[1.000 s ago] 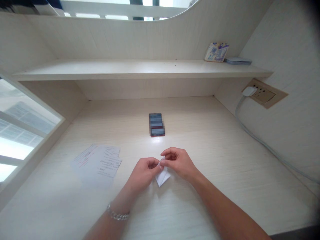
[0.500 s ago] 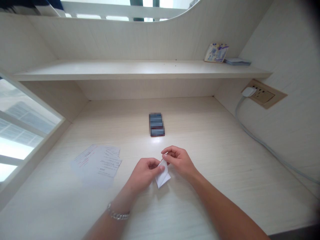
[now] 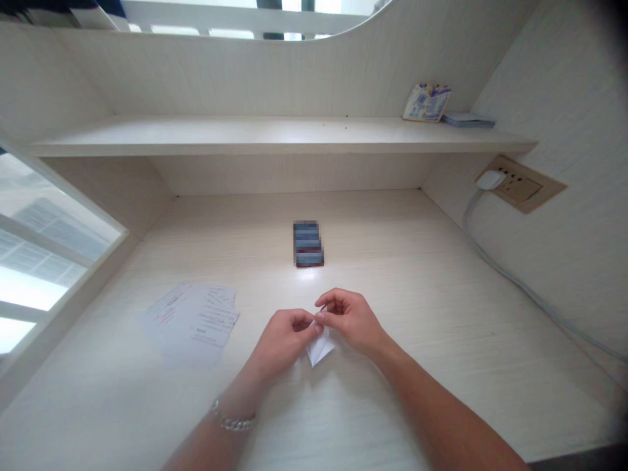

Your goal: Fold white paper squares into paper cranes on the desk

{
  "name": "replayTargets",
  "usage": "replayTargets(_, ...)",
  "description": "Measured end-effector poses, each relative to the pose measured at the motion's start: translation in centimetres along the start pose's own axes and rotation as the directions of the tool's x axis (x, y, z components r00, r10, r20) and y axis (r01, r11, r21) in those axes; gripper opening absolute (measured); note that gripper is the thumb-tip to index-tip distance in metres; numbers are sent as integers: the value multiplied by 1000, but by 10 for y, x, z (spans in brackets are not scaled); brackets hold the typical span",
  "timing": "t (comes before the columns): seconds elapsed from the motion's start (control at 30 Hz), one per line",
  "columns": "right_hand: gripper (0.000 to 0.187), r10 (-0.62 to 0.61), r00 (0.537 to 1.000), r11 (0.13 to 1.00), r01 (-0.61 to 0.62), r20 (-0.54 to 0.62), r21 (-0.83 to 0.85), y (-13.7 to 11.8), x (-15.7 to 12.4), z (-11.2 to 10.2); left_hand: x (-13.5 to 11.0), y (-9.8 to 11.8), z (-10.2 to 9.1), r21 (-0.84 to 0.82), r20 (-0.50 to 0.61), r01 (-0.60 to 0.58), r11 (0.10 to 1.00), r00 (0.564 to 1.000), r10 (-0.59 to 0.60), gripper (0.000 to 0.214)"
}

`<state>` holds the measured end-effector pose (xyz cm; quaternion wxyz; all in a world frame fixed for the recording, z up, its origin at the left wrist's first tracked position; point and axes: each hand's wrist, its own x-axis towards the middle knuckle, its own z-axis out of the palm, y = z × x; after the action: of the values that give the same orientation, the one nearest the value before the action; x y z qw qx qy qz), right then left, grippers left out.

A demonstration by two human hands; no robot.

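A small folded piece of white paper (image 3: pixel 320 349) is between my hands, its pointed lower end towards me. My left hand (image 3: pixel 288 339) is closed on its left side, the thumb lying over the upper part. On the upper right, my right hand (image 3: pixel 350 316) pinches the paper's top between thumb and index finger. Both thumbs nearly meet there, and the fingers hide the upper part of the paper. A chain bracelet (image 3: pixel 234 420) circles my left wrist.
Loose written sheets (image 3: pixel 193 324) lie to the left on the desk. Beyond my hands is a phone-shaped object (image 3: pixel 308 244) with a blurred face. A small packet (image 3: pixel 426 103) stands on the shelf (image 3: pixel 235 134). At right, a grey cable (image 3: pixel 510 275) runs from a wall socket (image 3: pixel 523 184).
My right thumb has moved down and left over the paper's top, closer to my left thumb. The paper's tip, visible before, is now covered by fingers.
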<state>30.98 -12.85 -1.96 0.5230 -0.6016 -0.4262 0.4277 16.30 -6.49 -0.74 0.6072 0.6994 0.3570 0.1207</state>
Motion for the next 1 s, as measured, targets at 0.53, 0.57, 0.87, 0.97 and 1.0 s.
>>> replayTargets(0.53, 18, 18, 1000, 996, -17, -15, 90, 0, 1, -1, -2, 0, -1, 4, -29, 8, 1000, 1000, -8, 23)
replayTargets(0.57, 16, 11, 1000, 997, -9, -27, 74, 0, 1, -1, -2, 0, -1, -2, -25, 7, 1000, 1000, -7, 22)
replayTargets(0.87, 24, 2, 999, 997, 0, -35, 77, 2, 2, -2, 1, 0, -3, -14, -49, -68, 998, 996, 68, 27)
replayTargets(0.97, 24, 9, 1000, 997, -8, -9, 75, 2, 2, -1, 3, -4, -4, -26, -81, -78, 997, 994, 76, 28)
replayTargets(1.0, 22, 4, 1000, 998, -2, -20, 70, 2, 2, -1, 3, -5, -4, -45, -85, -78, 996, 994, 74, 28)
